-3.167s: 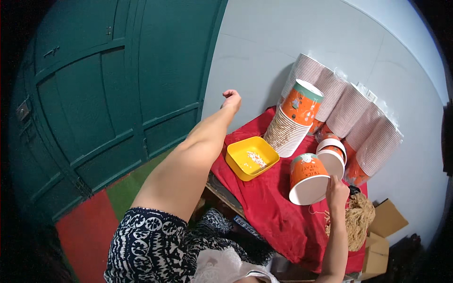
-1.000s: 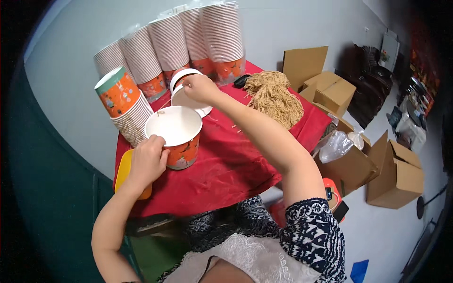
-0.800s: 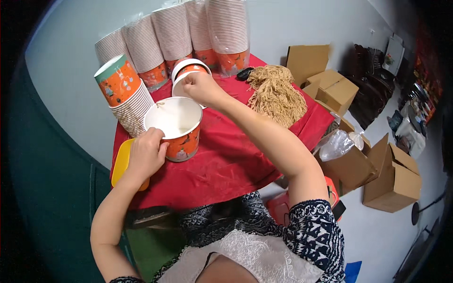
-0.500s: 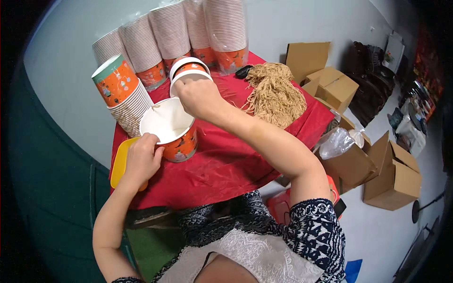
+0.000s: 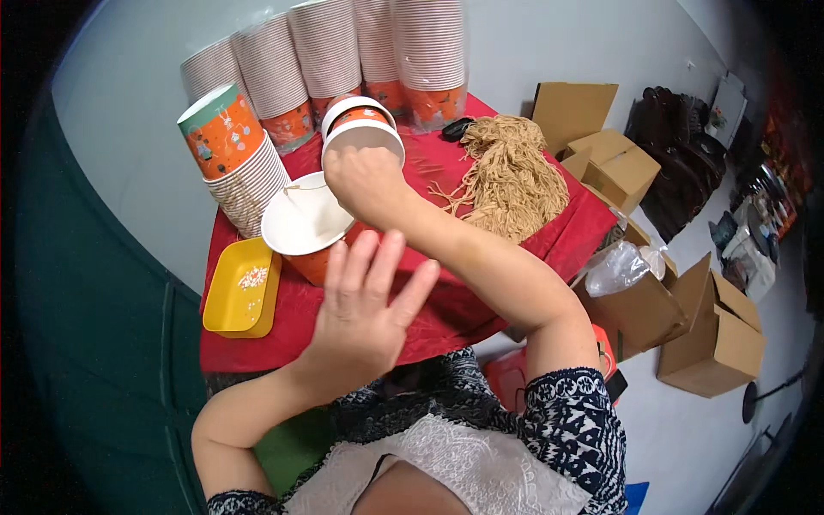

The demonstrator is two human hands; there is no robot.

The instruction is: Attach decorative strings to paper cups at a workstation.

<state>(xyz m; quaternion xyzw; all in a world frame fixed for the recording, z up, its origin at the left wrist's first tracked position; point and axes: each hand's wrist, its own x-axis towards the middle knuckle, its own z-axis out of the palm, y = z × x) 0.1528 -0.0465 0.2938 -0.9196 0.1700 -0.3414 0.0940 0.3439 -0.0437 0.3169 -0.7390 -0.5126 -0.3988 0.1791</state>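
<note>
My left hand [image 5: 365,300] is raised with its fingers spread, empty, in front of an orange paper bucket [image 5: 311,221]. That bucket stands upright, white inside, with a thin brown cord at its far rim. Just beyond it, my right hand [image 5: 367,178] is closed at the near rim of a tilted paper bucket [image 5: 365,137], whose white inside faces me. This tilted bucket appears to sit partly inside another white-rimmed one. The right fingertips are hidden. To the left, a yellow tray [image 5: 216,296] holds small pale and reddish bits.
Behind stand tall wrapped stacks of paper buckets [image 5: 326,56]. A shorter stack [image 5: 251,184] leans at the left, topped by a green-rimmed bucket. A tan cord bundle [image 5: 515,180] lies at right on the red cloth [image 5: 412,322]. Open cardboard boxes [image 5: 717,335] stand beyond the table.
My left hand has let go of the upright bucket's rim and moved right and toward me, its fingers opening. The yellow tray is now uncovered. My right hand stays at the tilted bucket.
</note>
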